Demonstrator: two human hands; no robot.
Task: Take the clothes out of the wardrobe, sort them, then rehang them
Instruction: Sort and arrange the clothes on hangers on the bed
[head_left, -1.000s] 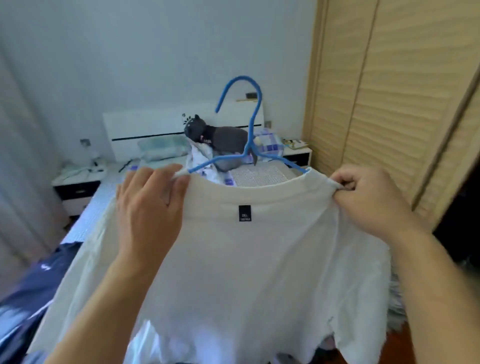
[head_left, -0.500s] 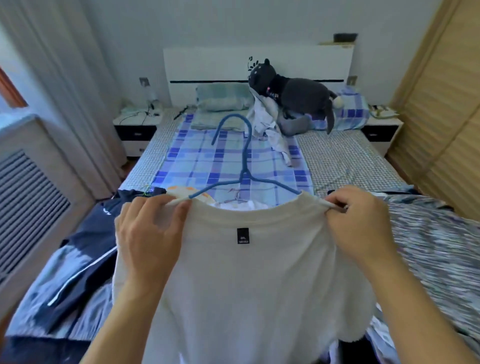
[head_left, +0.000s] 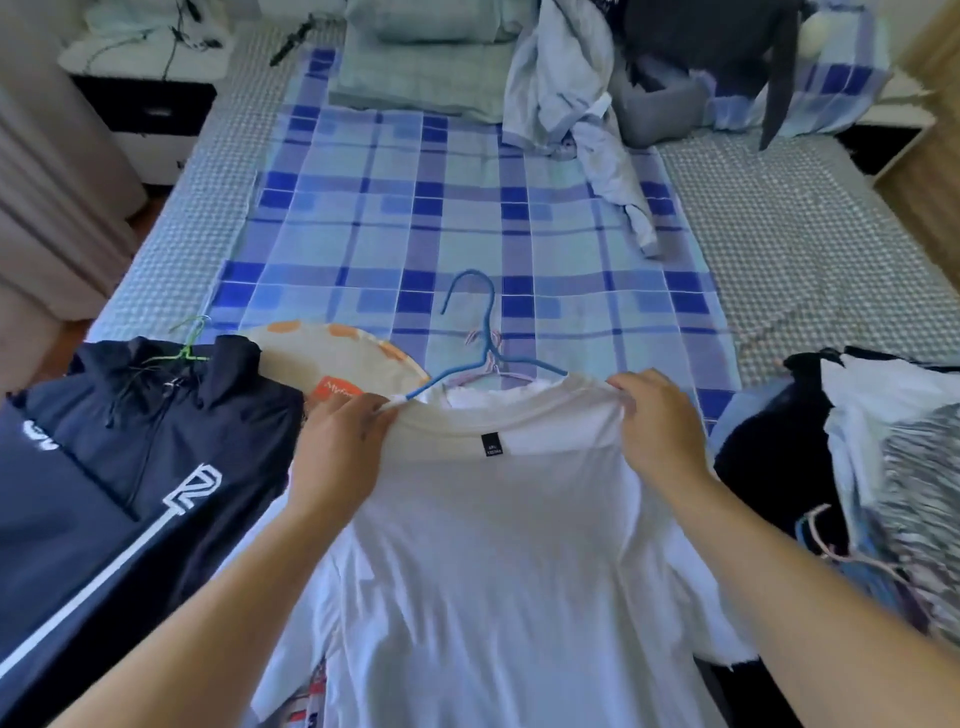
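A white T-shirt (head_left: 498, 545) with a small black neck label hangs on a blue hanger (head_left: 485, 338), low over the foot of the bed. My left hand (head_left: 340, 452) grips the shirt's left shoulder by the collar. My right hand (head_left: 660, 426) grips the right shoulder. The hanger's hook sticks up beyond the collar, its arms hidden inside the shirt. A second pinkish hanger and white cloth lie just behind the collar.
The bed's blue plaid blanket (head_left: 457, 223) stretches ahead. A navy jacket (head_left: 119, 467) on a green hanger lies left. Dark, white and striped clothes (head_left: 857, 457) are piled right. A pale shirt (head_left: 582, 114) and dark plush toy (head_left: 717, 47) sit near the pillows.
I have turned from the wardrobe toward the bed and the view has dropped. The shirt on its hanger has come down low over the bed, both hands gripping as before.
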